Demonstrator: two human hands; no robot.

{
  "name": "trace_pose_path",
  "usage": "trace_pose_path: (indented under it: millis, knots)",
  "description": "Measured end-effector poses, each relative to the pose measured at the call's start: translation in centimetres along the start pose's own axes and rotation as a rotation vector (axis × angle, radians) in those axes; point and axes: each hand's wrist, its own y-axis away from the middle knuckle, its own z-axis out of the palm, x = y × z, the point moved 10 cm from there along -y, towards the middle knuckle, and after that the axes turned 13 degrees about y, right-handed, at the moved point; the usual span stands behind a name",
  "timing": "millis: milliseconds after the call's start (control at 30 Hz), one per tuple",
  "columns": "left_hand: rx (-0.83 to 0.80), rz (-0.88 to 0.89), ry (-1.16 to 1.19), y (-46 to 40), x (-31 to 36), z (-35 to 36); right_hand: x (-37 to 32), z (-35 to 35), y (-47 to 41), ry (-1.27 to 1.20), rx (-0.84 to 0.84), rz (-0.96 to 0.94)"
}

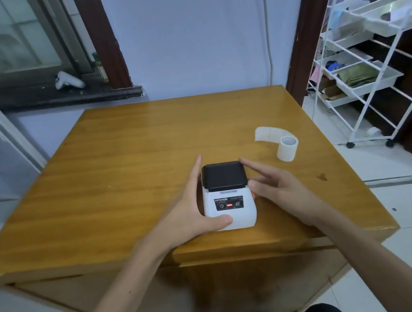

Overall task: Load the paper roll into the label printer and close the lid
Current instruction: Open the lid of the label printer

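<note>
A small white label printer (230, 206) with a black lid (223, 176) sits near the front of the wooden table (120, 169); the lid lies flat and a red light shows on its front panel. My left hand (194, 209) cups the printer's left side, thumb across its front corner. My right hand (275, 185) rests against the right side, fingers spread, one fingertip at the lid's far right corner. The white paper roll (286, 148) stands on end to the right, apart from both hands, with a loose strip curling away behind it.
A white wire rack (364, 71) with trays stands on the floor right of the table. A window sill (55, 98) with a white controller runs behind at left. My knees show below the table's front edge.
</note>
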Motion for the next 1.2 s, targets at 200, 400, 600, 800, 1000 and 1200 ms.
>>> trace_pose_path:
  millis: [200,400,600,800,1000,1200]
  knots:
    - [0.004,0.006,0.016,0.0,-0.1,-0.1,0.1,-0.8,-1.0,-0.168,0.129,0.068]
    - [-0.001,0.039,0.038,0.0,0.5,0.1,1.1,-1.4,-3.4,-0.267,0.199,0.316]
    - [0.001,0.05,0.057,0.2,0.7,0.1,1.3,-2.0,-4.3,-0.216,0.221,0.441]
    - [0.004,0.051,0.062,0.2,0.8,0.2,-2.1,-5.0,-1.8,0.03,0.478,0.077]
    - [-0.01,0.046,0.067,0.1,0.6,0.3,-3.5,0.5,-4.3,0.488,-0.051,0.012]
    - [-0.001,0.057,0.052,0.1,0.8,0.1,-2.9,1.6,-5.9,0.638,-0.168,0.073]
